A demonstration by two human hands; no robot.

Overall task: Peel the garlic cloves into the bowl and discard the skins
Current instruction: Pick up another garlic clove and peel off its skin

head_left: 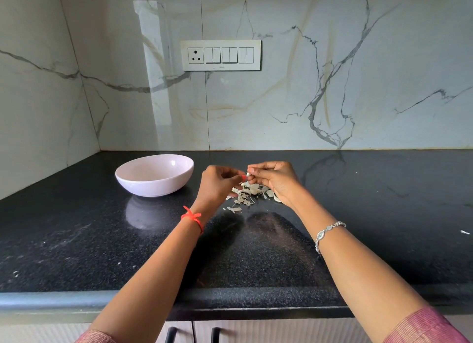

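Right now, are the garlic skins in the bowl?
No, the garlic skins lie in a loose pile on the black counter, to the right of the bowl and apart from it.

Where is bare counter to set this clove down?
Bare counter lies right of the right hand to the wall, and in front of the bowl. Crowded: garlic skins below the garlic clove, which it and the left hand pinch.

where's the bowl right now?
Head view: the bowl sits on the black counter, left of the left hand and the skin pile, toward the left wall.
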